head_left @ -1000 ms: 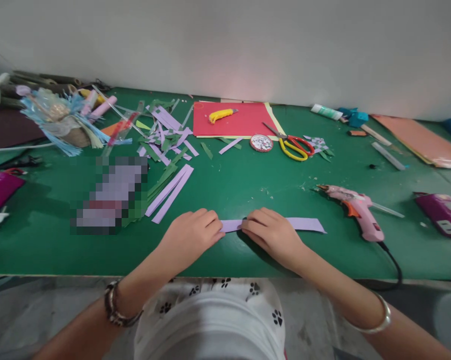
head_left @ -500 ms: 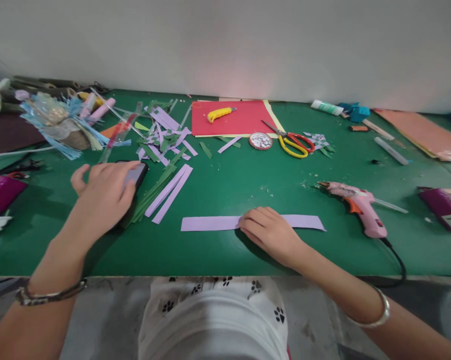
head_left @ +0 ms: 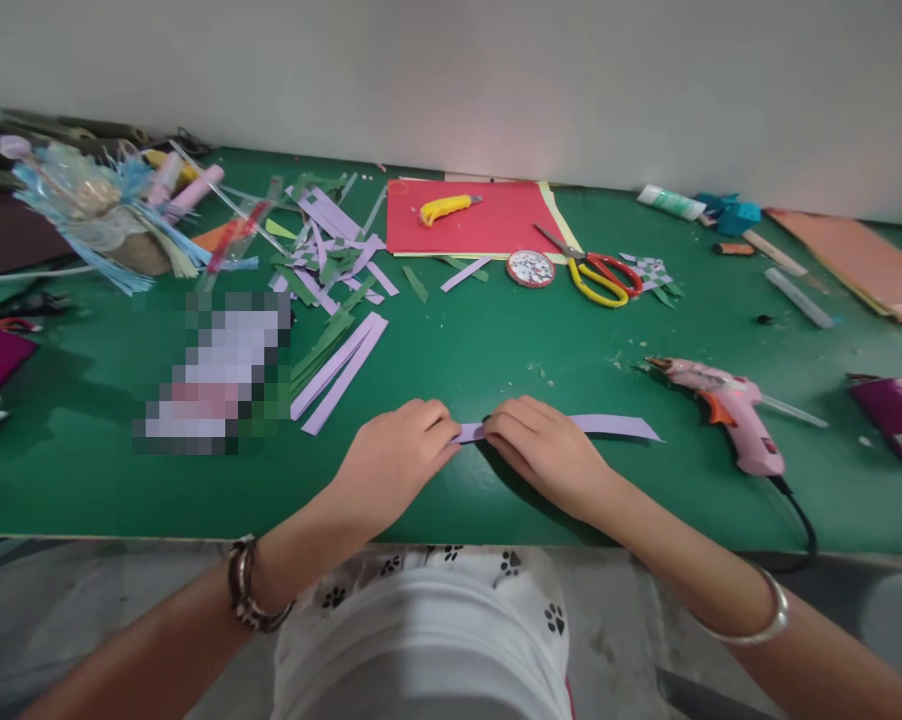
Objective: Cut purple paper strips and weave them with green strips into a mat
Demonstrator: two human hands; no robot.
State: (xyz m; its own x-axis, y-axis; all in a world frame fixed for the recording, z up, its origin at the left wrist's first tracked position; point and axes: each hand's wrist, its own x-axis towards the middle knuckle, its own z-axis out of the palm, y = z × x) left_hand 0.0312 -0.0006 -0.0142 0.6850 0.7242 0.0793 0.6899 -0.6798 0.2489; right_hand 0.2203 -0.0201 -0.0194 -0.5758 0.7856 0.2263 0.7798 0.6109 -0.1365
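A long lilac paper strip point(head_left: 617, 426) lies crosswise near the front of the green table, its right end lifting slightly. My left hand point(head_left: 395, 455) is closed on the strip's left part, which it covers. Close beside it, my right hand point(head_left: 545, 450) grips the strip near its middle, fingertips pressed together. Between the two hands a short piece of the strip shows. To the left, two lilac strips point(head_left: 342, 375) and a bundle of green strips point(head_left: 322, 350) lie side by side, apart from my hands.
A pixelated phone point(head_left: 222, 365) lies at left. A pink glue gun point(head_left: 732, 410) rests at right, its cord over the table edge. Scissors point(head_left: 597, 280), a tape roll point(head_left: 530, 268) and a yellow cutter point(head_left: 447, 207) on red paper point(head_left: 481, 232) lie farther back. Paper scraps point(head_left: 331, 245) are heaped back left.
My left hand has moved right from the phone to the lilac strip and closed on it. My right hand stays on the strip, whose left part is now covered.
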